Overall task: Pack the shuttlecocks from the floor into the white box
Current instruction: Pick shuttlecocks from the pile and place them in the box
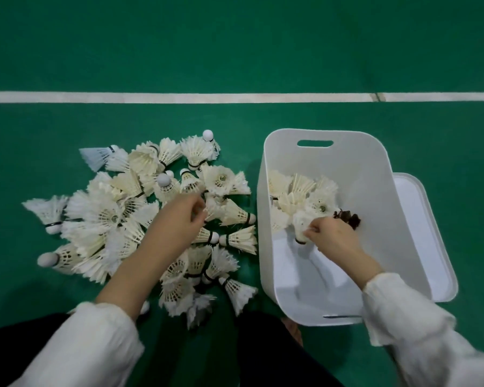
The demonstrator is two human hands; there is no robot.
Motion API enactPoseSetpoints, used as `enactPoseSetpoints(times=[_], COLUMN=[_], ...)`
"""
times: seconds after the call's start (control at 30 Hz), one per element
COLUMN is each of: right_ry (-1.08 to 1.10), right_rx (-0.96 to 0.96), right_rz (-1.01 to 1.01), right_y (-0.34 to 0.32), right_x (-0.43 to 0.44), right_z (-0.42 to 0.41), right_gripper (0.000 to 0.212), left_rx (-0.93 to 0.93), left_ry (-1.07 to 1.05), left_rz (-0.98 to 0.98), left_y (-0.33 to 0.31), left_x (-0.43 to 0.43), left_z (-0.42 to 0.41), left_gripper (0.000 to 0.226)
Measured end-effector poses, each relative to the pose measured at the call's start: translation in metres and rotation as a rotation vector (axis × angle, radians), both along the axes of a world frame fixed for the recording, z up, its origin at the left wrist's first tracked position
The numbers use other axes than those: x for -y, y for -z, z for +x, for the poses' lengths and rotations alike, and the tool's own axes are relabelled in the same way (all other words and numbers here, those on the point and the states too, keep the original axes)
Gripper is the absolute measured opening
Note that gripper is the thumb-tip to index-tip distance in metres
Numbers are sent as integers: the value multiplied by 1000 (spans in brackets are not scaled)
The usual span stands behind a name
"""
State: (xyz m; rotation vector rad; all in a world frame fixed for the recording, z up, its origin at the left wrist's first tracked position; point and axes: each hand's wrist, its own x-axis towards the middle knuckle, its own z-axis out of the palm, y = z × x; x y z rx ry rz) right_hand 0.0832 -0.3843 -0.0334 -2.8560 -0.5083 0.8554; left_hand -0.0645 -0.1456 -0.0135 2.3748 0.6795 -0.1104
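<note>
Green floor (235, 51) fills the view, crossed by a white line (179, 97) along the far side. On the left, a loose pile of shuttlecocks (118, 216) lies on the floor: cream-white feather skirts, round white tips and thin dark bands, pointing every way. The left hand (183, 216) reaches into the pile's right side with fingers curled; whether its grip is closed on anything cannot be told. A narrow strip of bare floor separates the pile from the white box (319, 135), open-topped, with rounded corners and a handle slot (315, 143) in its far wall. Several packed shuttlecocks (299, 191) cluster at its far left; the near half of its bottom is bare. The right hand (331, 236) is inside the box, its grip pinched on a shuttlecock (301, 230) beside that cluster. A small dark brown object (349, 217) lies just beyond the hand. A white lid (419, 219) lies against the box's right side.
</note>
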Motion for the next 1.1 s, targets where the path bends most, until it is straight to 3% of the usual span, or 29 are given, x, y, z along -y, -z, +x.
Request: enactPoseSetpoints(times=[0.13,0.3,0.43,0.5,0.6,0.67,0.73,0.87,1.0,1.1], right_ry=[25,-29,-85,-83,-163,-288,-442,-766,-735,-686], right_rx=[-16,-30,48,119,139,107,52,18,-104,-60], right_rz=[-20,-115,-154,-57,287,487,550,411,302,313], right_y=[15,15,-11,-37,-75,-88,-82,-42,-27,-24], right_x=[-14,-15,-11,-20,-48,-74,-101,-148,-172,-179], right_z=[1,3,-2,-12,-37,-59,-78,-106,-113,-112], right_gripper=[21,26,38,28,16,15,21,44,25,19], left_rx=[-136,-168,-126,-99,-36,21,58,86,160,207], left_ry=[-72,-207,-238,-255,-247,-231,-229,-173,-99,-188], left_rz=[47,24,22,20,43,39,-10,-142,-157,-181], left_y=[39,71,79,79,77,73,61,26,14,20], left_x=[-12,-12,-3,2,3,-1,-4,-10,-21,-36], left_z=[-23,-30,-27,-29,-35,-40,-44,-59,-75,-80], left_gripper=[16,36,22,14,10,6,3,13,13,15])
